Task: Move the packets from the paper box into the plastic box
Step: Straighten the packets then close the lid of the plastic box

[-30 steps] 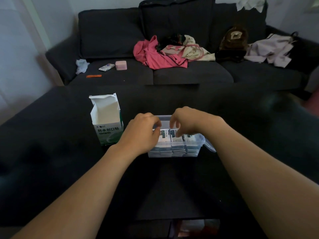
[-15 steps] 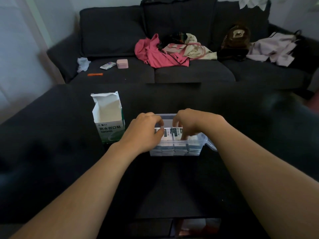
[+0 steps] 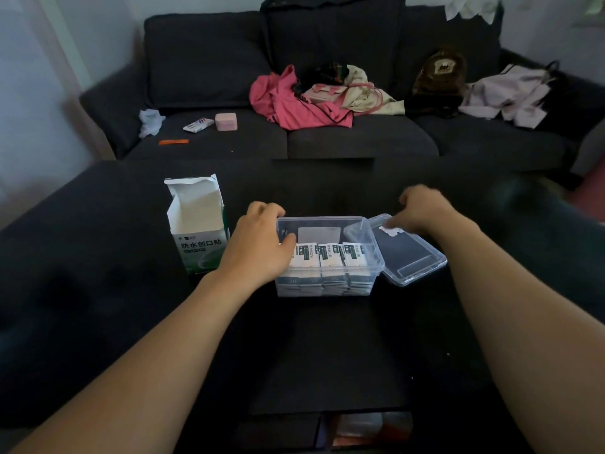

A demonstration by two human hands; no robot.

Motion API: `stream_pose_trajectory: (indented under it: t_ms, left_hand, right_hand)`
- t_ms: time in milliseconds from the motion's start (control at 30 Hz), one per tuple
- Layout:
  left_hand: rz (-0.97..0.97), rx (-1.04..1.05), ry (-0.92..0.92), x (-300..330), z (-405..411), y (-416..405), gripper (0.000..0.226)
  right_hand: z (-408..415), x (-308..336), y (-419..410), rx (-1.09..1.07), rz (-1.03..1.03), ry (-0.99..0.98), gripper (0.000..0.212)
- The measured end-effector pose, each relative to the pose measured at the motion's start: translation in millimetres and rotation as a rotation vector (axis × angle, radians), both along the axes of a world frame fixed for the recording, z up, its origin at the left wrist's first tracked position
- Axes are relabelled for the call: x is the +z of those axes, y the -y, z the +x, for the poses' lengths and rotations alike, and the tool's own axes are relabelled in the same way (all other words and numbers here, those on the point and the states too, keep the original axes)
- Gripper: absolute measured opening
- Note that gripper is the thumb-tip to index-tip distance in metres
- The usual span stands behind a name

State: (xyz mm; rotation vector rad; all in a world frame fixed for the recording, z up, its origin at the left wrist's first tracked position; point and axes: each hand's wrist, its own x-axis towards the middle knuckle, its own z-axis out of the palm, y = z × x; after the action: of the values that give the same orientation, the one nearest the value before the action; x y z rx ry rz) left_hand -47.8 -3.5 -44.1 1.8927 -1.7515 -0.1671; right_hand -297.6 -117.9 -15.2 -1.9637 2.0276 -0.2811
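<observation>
The paper box (image 3: 199, 232) stands upright on the dark worktop (image 3: 327, 339), top flaps open, white with green print. Just beside it to the right sits the clear plastic box (image 3: 327, 283), uncovered, holding white packets (image 3: 330, 255) standing in rows.

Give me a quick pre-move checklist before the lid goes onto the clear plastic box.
1. White packets inside the clear plastic box, upright in a row: ok.
2. Packets below the box rim: cannot tell.
3. White-and-green paper box emptied: cannot tell; top flaps open, inside hidden.
4. Left hand steadying the plastic box at its left wall: ok.
5. Right hand on the clear plastic lid, fingers at its far edge: ok; firmness of grip cannot tell.
6. Lid beside the box's right side, leaning on its rim: ok.
</observation>
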Motion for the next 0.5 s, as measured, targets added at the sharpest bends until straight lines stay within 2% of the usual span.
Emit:
stream_pose_trajectory:
  t_ms: [67,167,233,367,500]
  left_hand:
    - [0.066,0.046,-0.004,0,1,0,0.045]
    - [0.119,0.087,-0.051,0,4,2,0.045]
    - [0.141,0.106,-0.073,1,5,2,0.045]
    - [0.175,0.118,-0.109,2,7,1,0.049]
    - [0.206,0.113,-0.137,0,10,3,0.047]
  right_hand:
    - [1,-13,-3,-0.011,0.161,-0.055,0.071]
    - [1,-27,-3,0.011,0.267,-0.106,0.084]
    - [-1,-36,-2,-0.007,0.322,-0.151,0.101]
    - [-9,-47,4,-0.068,0.313,-0.181,0.128]
    - [-24,-51,12,-0.163,0.363,-0.150,0.170]
